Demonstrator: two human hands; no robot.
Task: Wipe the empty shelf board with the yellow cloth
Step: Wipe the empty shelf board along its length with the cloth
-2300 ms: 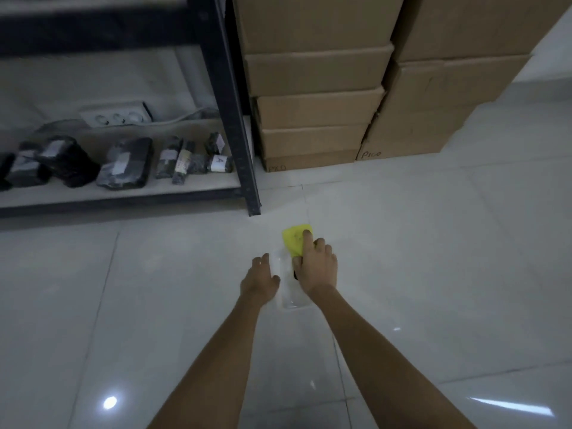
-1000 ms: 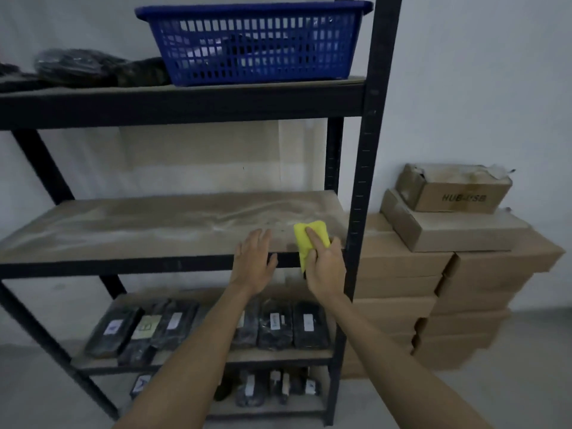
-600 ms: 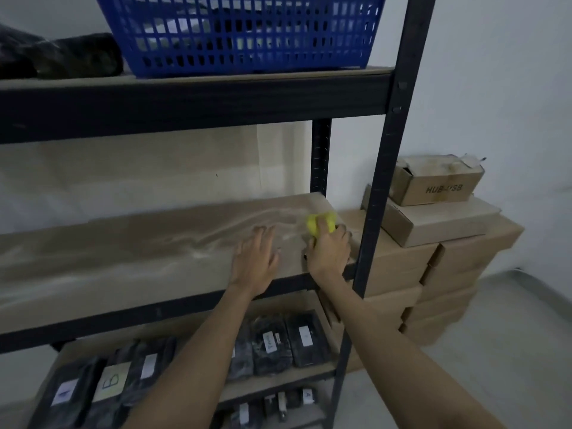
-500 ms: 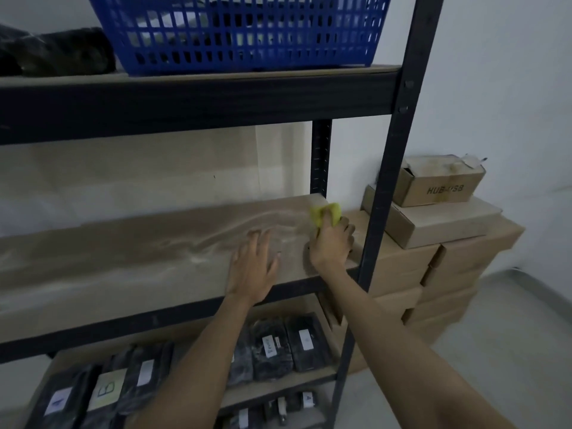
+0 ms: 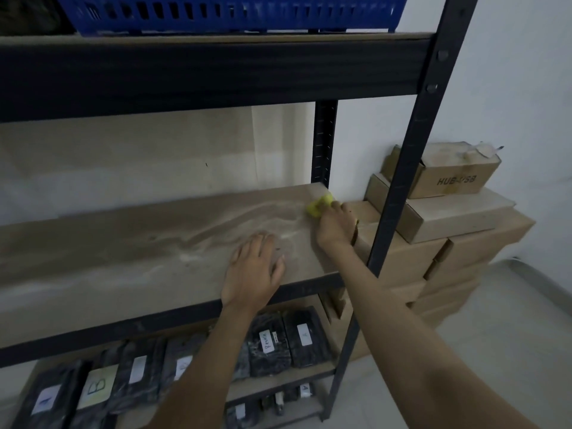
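Yellow cloth (image 5: 318, 205) sits bunched at shelf board's (image 5: 123, 258) far right back corner, gripped by right hand (image 5: 335, 226), left hand (image 5: 253, 272) flat with fingers spread on board; dust streaks remain, wiping barely started.

Matt, dusty shelf board (image 5: 123, 267) (fibreboard, seemingly), black metal frame (image 5: 399, 193).
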